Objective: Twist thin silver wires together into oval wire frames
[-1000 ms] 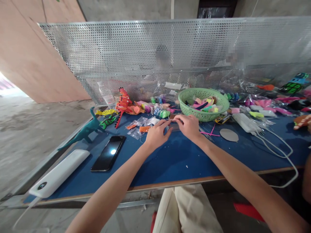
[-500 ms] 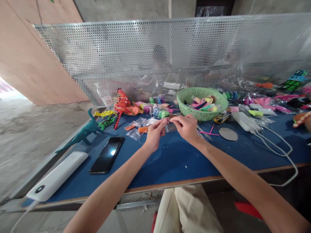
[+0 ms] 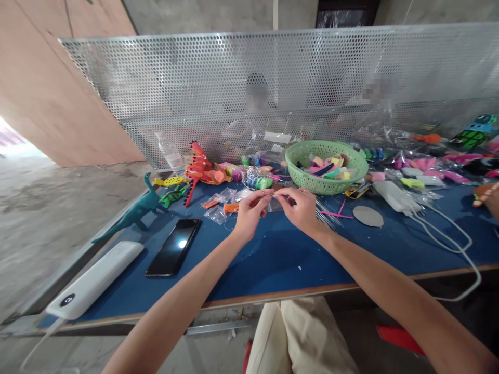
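Observation:
My left hand (image 3: 249, 214) and my right hand (image 3: 301, 209) meet above the blue table (image 3: 280, 254), fingertips pinched together on a small clear plastic bag (image 3: 275, 203) with something brownish in it. Both hands hover just above the tabletop. A green basket (image 3: 326, 167) with several colourful foam pieces stands right behind my right hand. Small clear bags with orange pieces (image 3: 222, 203) lie just left of my left hand.
A black phone (image 3: 174, 246) and a white power bank (image 3: 95, 278) lie at the left front. Toy dinosaurs, teal (image 3: 134, 210) and red-orange (image 3: 197, 166), stand at the back left. White charger with cable (image 3: 401, 200) and a grey disc (image 3: 368, 216) lie right. A perforated metal screen (image 3: 273, 88) closes the back.
My hands have lifted slightly from the table and drawn a little closer together while still pinching the small bag; the view has shifted slightly.

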Available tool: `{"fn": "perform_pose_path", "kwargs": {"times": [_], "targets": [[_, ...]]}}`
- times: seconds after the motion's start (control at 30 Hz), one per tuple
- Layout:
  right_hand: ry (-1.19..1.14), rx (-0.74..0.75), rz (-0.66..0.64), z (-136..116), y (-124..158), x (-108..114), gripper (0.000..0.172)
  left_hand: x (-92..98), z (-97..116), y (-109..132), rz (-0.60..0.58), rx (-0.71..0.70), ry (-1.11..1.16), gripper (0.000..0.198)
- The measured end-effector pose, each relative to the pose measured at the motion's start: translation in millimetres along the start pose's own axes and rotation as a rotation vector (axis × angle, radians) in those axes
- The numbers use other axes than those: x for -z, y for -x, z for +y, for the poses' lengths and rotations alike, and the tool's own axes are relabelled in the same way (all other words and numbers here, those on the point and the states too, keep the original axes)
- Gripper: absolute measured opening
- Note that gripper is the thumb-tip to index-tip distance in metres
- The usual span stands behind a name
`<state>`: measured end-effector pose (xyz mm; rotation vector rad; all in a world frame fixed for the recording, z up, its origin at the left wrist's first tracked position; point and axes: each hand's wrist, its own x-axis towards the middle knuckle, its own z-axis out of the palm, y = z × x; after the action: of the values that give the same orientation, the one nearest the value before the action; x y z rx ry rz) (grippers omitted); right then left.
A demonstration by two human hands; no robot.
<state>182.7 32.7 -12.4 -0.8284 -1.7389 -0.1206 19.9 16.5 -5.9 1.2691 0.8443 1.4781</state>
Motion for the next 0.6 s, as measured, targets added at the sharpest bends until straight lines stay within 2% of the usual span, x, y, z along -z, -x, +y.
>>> {"fn": "perform_pose_path", "kwargs": {"times": [0.27, 0.6], "targets": [[-0.137, -0.13, -0.058, -9.2, 0.8, 6.6, 0.019, 2.5, -1.0, -0.9, -0.02, -0.08, -0.059, 0.018], [-0.181, -0.09, -0.052, -6.9, 0.7, 7.0, 0.014, 4.3, -1.6, -1.0, -0.056, -0.078, 0.004, 0.017]]}}
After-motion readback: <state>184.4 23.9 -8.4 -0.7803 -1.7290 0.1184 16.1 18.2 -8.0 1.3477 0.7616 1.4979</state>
